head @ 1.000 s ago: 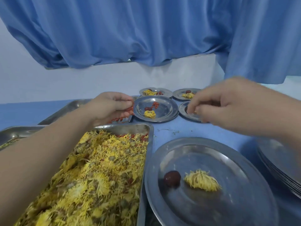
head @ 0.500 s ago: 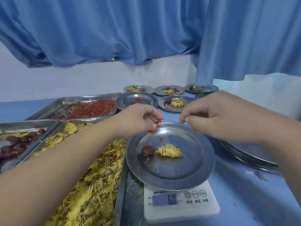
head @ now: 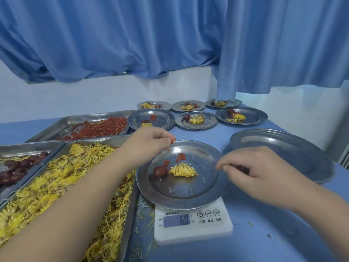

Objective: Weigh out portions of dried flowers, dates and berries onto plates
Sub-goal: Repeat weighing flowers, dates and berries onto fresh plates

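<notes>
Head view: I look down on a blue table (head: 264,239), with both bare hands over the weighing spot.
Left hand (head: 151,138): reaches in over the flower tray; its fingertips pinch a few red berries (head: 172,141) above the plate's far-left rim.
Right hand (head: 264,167): sits at the plate's right rim, fingers curled and thumb against forefinger, round a dark red lump (head: 242,168); I cannot tell what that is.
Plate (head: 181,204): rests on the scale and carries one date (head: 159,171), a dried flower (head: 183,170) just beside it, and loose berries (head: 181,156) behind them.
Scale (head: 192,235): white, and I read 6.0 on its display.
Trays: flower tray (head: 133,205) nearest on my left, date tray (head: 28,148) further left, berry tray (head: 75,119) behind.
Other plates: six filled plates (head: 196,125) at the back, and an empty stack (head: 283,148) on the right.
</notes>
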Available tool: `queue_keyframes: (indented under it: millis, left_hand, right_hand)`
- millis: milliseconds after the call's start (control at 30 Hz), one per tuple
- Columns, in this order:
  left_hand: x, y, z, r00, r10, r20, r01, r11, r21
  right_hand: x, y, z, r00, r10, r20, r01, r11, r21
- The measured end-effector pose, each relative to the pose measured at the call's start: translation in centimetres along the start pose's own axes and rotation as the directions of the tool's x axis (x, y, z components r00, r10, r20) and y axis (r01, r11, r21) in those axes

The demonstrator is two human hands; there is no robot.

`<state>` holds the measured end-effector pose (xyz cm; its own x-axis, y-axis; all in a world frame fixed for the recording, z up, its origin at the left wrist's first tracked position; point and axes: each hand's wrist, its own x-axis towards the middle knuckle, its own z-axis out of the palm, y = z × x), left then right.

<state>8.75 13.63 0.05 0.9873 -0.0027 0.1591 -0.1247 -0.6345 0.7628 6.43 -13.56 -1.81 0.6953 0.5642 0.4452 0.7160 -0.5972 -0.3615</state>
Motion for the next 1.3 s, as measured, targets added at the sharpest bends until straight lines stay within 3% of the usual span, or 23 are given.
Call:
queue_keyframes:
  millis: [367, 467, 567, 700, 1033, 1300]
  left_hand:
    - [-0.4, 0.5, 0.9, 0.988, 0.019, -0.152, -0.002, 0.994, 0.105]
    - [-1.1, 0.9, 0.5, 0.985, -0.094, -0.145, 0.072, 0.985, -0.154]
    - [-2.0, 1.2, 0.1, 0.976, -0.208, -0.066, 0.140, 0.828, -0.543]
    - [-2.8, 0.8, 0.0, 0.967, -0.243, -0.074, 0.127, 0.715, -0.687]
    - [-1.1, -0.5, -0.2, 0.972, -0.151, -0.178, 0.080, 0.933, -0.352]
    - [-1.0, -0.9, 0.6, 0.976, -0.067, -0.206, 0.050, 0.995, -0.087]
  right_hand:
    - [-0.4, 0.1, 0.0, 0.997, 0.069, -0.045, -0.067, 0.997, 0.047]
    - [-0.5, 0.1, -0.1, 0.994, 0.088, -0.059, -0.085, 0.995, 0.052]
    - [-0.6, 0.1, 0.2, 0.994, 0.097, -0.048, -0.095, 0.994, 0.045]
    - [-0.7, 0.0, 0.5, 0.995, 0.095, -0.027, -0.095, 0.995, 0.018]
    - [-0.6, -0.1, 0.7, 0.996, 0.092, 0.009, -0.092, 0.996, -0.022]
    - [-0.6, 0.1, 1.0, 0.986, 0.167, -0.015, -0.167, 0.985, -0.030]
